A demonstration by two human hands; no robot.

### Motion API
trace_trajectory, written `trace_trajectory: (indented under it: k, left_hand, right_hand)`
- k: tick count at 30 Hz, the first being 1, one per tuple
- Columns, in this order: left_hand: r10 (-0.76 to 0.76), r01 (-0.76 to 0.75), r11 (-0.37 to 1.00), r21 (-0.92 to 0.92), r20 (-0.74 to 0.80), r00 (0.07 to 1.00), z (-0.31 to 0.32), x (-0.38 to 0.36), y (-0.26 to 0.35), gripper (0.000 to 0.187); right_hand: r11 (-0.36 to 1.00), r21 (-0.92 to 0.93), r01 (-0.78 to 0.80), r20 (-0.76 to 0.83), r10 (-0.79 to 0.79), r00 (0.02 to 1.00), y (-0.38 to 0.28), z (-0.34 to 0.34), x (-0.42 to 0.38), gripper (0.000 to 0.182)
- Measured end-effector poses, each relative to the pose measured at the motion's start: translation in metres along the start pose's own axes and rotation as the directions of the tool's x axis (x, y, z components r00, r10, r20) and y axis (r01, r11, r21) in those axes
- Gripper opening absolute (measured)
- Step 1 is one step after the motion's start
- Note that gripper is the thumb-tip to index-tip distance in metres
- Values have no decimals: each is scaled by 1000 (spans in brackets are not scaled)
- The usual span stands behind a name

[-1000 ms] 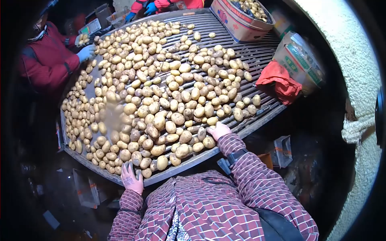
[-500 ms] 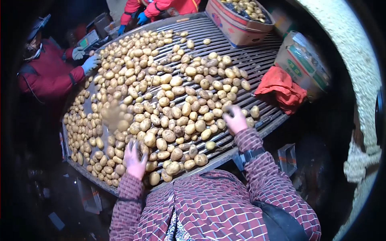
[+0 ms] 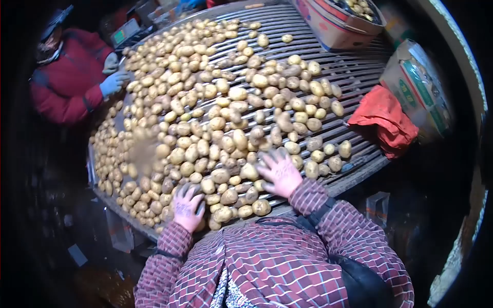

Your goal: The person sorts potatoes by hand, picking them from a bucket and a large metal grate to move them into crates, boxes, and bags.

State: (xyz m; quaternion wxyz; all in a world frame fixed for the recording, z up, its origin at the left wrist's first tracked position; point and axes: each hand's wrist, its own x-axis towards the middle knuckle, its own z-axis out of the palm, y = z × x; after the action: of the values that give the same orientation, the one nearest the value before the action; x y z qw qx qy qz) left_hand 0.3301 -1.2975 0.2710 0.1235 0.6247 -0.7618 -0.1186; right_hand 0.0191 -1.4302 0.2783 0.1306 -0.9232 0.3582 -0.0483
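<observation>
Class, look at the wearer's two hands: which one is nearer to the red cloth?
Right. The right hand is at the potatoes, apart from the red cloth, left of and below it in view; the left hand lies farther left and lower.

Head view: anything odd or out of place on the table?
Two things. Crumpled red fabric sits at the right edge of the slatted table, odd beside loose potatoes. Also, a blurry brownish patch hides detail over potatoes at left, possibly a lens smear.
</observation>
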Motion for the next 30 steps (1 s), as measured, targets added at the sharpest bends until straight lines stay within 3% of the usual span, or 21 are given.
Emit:
trace_trajectory:
  k: [2, 3, 5, 7, 9, 10, 11, 13, 15, 17, 18, 19, 20, 21, 22, 23, 24, 27, 28, 29, 30]
  left_hand:
    - [3, -2, 1000, 5, -87, 996, 3, 8, 4, 25]
    - [-20, 21, 1000, 20, -31, 999, 5, 16, 5, 29]
    - [-16, 16, 1000, -18, -14, 1000, 10, 44, 23, 38]
    - [44, -54, 996, 76, 131, 990, 20, 66, 34, 58]
    - [-90, 69, 994, 90, 251, 964, 36, 81, 37, 65]
    - [-99, 67, 991, 114, 302, 948, 37, 88, 36, 66]
    - [-108, 67, 989, 128, 348, 931, 39, 90, 36, 66]
    - [-132, 67, 983, 168, 414, 901, 39, 102, 33, 65]
    - [-77, 54, 996, 75, 352, 933, 42, 99, 24, 67]
    - [-28, 53, 992, -113, 211, 977, 43, 88, 14, 65]
    - [-30, 60, 967, -249, 122, 992, 54, 80, 1, 64]
    - [-81, 157, 902, -403, 200, 976, 30, 83, 10, 60]
    - [-187, 259, 688, -678, 178, 966, 29, 79, 10, 58]
    - [-297, 304, 381, -873, 196, 935, 28, 73, 9, 56]
    - [-246, 314, -12, -949, 307, 919, 6, 75, 23, 53]
    - [-152, 297, -402, -866, 383, 911, -14, 78, 36, 50]
    - [-123, 255, -377, -890, 321, 939, -10, 77, 33, 48]
    - [-103, 399, -464, -791, 496, 862, -12, 72, 32, 38]
    - [21, 419, -476, -773, 466, 884, 1, 73, 29, 38]
    - [63, 481, -365, -797, 495, 867, 1, 71, 32, 54]
    - [105, 530, -246, -811, 522, 847, 1, 69, 34, 70]
  right_hand:
    - [997, 46, 56, 121, -61, 991, 0, -4, -29, 51]
    - [992, 102, 76, 158, -91, 983, -6, -6, -40, 50]
    - [964, 212, 158, 20, -166, 986, -10, -11, -52, 42]
    - [924, 383, 22, 99, -65, 993, -2, -11, -70, 37]
    - [957, 236, -165, 142, 134, 981, 18, -24, -83, 31]
    - [923, 167, -345, 53, 341, 938, 24, -35, -87, 28]
    - [880, 50, -473, -70, 476, 877, 35, -31, -98, 39]
    - [755, -164, -634, -12, 641, 767, 40, -28, -99, 54]
    - [767, -262, -586, 93, 625, 775, 44, -10, -84, 65]
    - [674, -343, -654, 229, 736, 637, 45, 16, -60, 64]
    - [706, -180, -685, 258, 706, 660, 43, 6, -59, 64]
    - [716, -13, -698, 279, 673, 685, 41, -6, -61, 63]
    - [695, 268, -667, 137, 658, 741, 44, 7, -68, 63]
    - [546, 568, -616, 151, 667, 729, 37, -14, -59, 55]
    - [471, 709, -524, 111, 660, 743, 43, 5, -54, 55]
    - [386, 826, -411, 69, 654, 753, 48, 26, -49, 54]
    - [308, 893, -329, 52, 655, 754, 43, 30, -35, 51]
    - [70, 899, -432, 317, 578, 752, -2, -14, 17, 43]
    - [283, 793, -540, 345, 521, 780, -23, -51, 31, 46]
    - [372, 868, -329, 198, 347, 917, -27, -16, 38, 49]
    - [376, 897, -231, 183, 160, 970, -36, -15, 46, 50]
